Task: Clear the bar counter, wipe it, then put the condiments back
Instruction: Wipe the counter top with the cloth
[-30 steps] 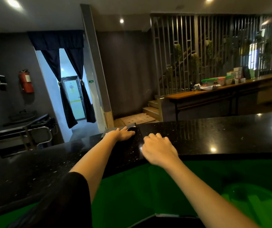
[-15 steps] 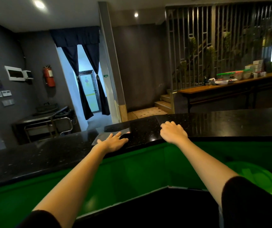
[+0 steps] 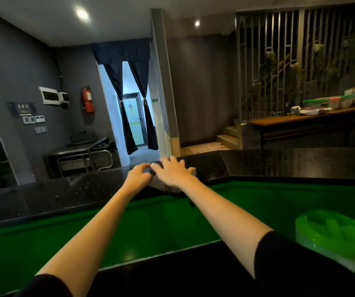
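**Both hands meeting on the cloth at the bench corner**

Starting at the left, the long black speckled bench [image 3: 65,194] is lying bare and glossy, catching the ceiling lights. It is looking hard and slick, so anything soft will be sliding on it easily.

Moving to the middle, the person's left hand [image 3: 139,176] is reaching to the angle where the two runs of bench meet. Its fingers [image 3: 145,168] are curling in and seem to be pinching the near edge of a dark grey cloth [image 3: 164,187], though the blur is making the grip hard to read.

The cloth is lying flat on the bench corner, with one edge drooping just over the inner lip. It is looking light, limp and thin. I judge it is best gathered by a bunched edge or pressed under a flat palm, since a loose corner will be folding over.

Just to the right, the right hand [image 3: 173,173] is lying on top of the cloth, fingers spread and straight, pressing it down rather than gripping.

Farther right, a green plastic lid [image 3: 333,234] is sitting below the bench. Beyond it, well apart, a wooden table [image 3: 301,120] is carrying containers [image 3: 326,102]; whether they are the condiments, I cannot tell.
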